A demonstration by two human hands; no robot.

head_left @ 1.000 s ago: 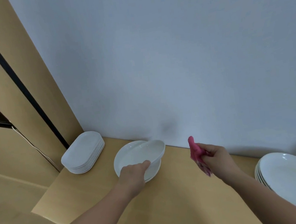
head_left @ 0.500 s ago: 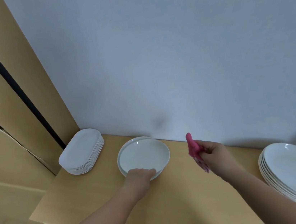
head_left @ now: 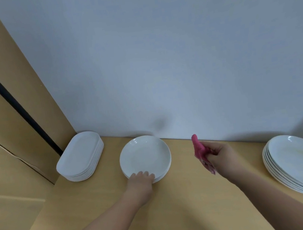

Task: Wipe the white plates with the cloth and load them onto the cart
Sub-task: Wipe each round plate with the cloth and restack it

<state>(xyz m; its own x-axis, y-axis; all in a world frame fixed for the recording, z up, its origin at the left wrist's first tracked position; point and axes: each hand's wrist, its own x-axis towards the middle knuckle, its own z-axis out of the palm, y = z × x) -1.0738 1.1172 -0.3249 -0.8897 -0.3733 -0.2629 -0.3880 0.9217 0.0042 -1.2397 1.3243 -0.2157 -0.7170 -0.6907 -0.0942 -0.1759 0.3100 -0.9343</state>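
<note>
Lower centre of the frame: left hand (head_left: 141,181) reaching up from the bottom edge to the stack of round plates (head_left: 144,155). Fingers (head_left: 145,174) side by side, bent over the near rim of the top plate, tips touching its white surface. Thumb hidden beneath the hand; impossible to tell whether pinching the rim or only resting on it. Top plate flat on the stack.

Right of centre: right hand (head_left: 219,157) held over the counter (head_left: 187,206), touching nothing but the cloth (head_left: 199,149). Fingers curled tight together, thumb pressed against them, pink cloth clamped between. One end of the cloth sticking up above the fist toward the wall (head_left: 158,56), the other end hanging out below the hand. Cloth and fist apart from every plate, between the round plates and the stack at the right edge.

Left of the frame: stack of oval plates (head_left: 80,157), tucked in the corner beside the wooden panel (head_left: 6,76) with its dark strip, near the round plates but not touching. Far right edge: stack of large plates (head_left: 299,163), partly cut off by the frame, well apart from the right hand. All three stacks on the same tan counter, close to the pale wall.
</note>
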